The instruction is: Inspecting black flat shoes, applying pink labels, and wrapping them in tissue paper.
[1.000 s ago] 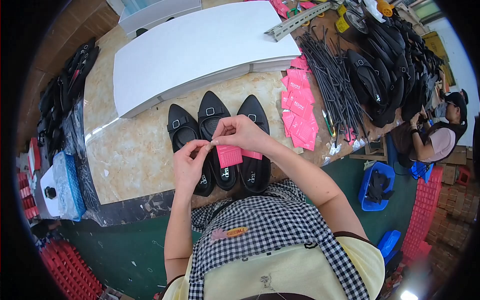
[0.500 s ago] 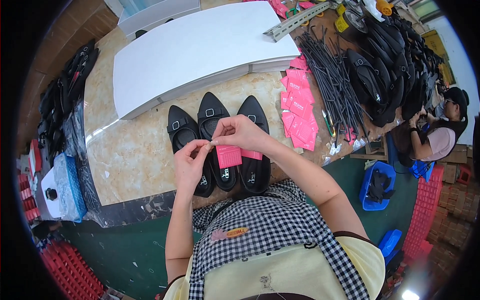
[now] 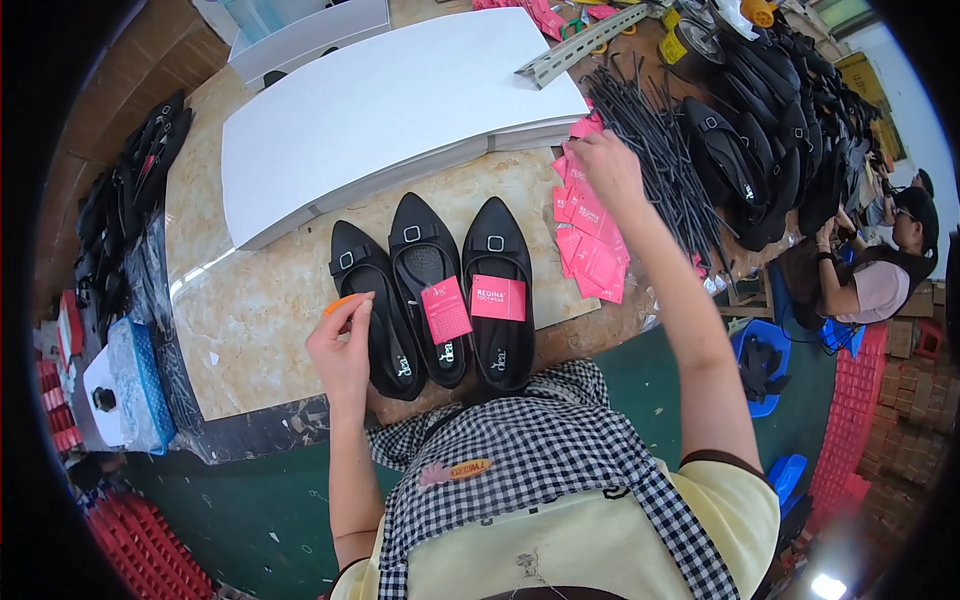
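Three black pointed flat shoes with buckled bows lie side by side before me: a left shoe (image 3: 370,285), a middle shoe (image 3: 415,250) and a right shoe (image 3: 494,255). One pink tag (image 3: 447,309) rests over the middle shoe, and another pink tag (image 3: 498,298) lies across the right one. Beside the left shoe, my left hand (image 3: 342,345) is closed in a pinch, with a slim orange object (image 3: 342,303) at its fingers. My right hand (image 3: 608,165) reaches to the far end of a pile of pink tags (image 3: 592,235), fingers bent onto a tag; its fingertips are partly hidden.
A stack of white board (image 3: 400,100) lies behind the shoes, with a metal angle bar (image 3: 583,45) on its corner. Black strips (image 3: 655,150) and heaped black shoes (image 3: 730,150) lie right. More shoes (image 3: 135,190) are left. A co-worker (image 3: 890,255) sits at right.
My hands have parted from above the middle shoe, leaving its tag lying there. The right hand has moved far right to the tag pile; the left has drawn slightly left, showing the orange object.
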Motion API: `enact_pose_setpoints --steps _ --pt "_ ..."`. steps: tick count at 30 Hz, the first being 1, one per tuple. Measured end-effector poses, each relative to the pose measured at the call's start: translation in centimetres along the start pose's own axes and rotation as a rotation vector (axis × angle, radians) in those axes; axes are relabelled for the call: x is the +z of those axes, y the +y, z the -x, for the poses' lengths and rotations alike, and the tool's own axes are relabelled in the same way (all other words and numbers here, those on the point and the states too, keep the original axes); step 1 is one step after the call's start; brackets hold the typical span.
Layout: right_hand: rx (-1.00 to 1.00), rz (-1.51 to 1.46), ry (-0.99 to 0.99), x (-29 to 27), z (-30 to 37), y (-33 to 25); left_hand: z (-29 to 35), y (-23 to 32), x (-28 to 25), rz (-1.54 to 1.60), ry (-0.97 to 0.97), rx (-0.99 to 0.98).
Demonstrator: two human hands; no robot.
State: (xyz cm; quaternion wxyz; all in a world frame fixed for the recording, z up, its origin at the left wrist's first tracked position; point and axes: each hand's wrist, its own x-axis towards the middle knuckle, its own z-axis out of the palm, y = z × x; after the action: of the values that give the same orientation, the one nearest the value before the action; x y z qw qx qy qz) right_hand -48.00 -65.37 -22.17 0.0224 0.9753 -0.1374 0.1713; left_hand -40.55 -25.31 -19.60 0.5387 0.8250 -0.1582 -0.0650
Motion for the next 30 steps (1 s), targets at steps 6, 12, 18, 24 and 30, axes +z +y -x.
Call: enact_pose_setpoints --steps 6,12,18,24,30 --pt "-0.291 0.175 -0.037 3.6 -1.1 4.2 0.2 0.2 0.9 -0.059 -0.095 -0.061" --pt "-0.131 -0.216 0.056 -1.6 -1.4 1.8 0.8 -1.0 -1.9 -0.096 0.047 -0.012" --pt "0.582 -1.603 0.48 -7.9 0.1 3.8 1.9 -2.6 -3.4 -0.008 -0.082 -0.228" --pt "0.395 -1.611 0.12 -10.6 -1.8 -5.6 3.6 -3.6 -3.9 -0.017 -0.146 -0.174" --pt "-0.278 -1.053 -0.432 -4.3 -0.6 -22.3 3.5 -2.0 -3.8 -0.44 -0.056 -0.056"
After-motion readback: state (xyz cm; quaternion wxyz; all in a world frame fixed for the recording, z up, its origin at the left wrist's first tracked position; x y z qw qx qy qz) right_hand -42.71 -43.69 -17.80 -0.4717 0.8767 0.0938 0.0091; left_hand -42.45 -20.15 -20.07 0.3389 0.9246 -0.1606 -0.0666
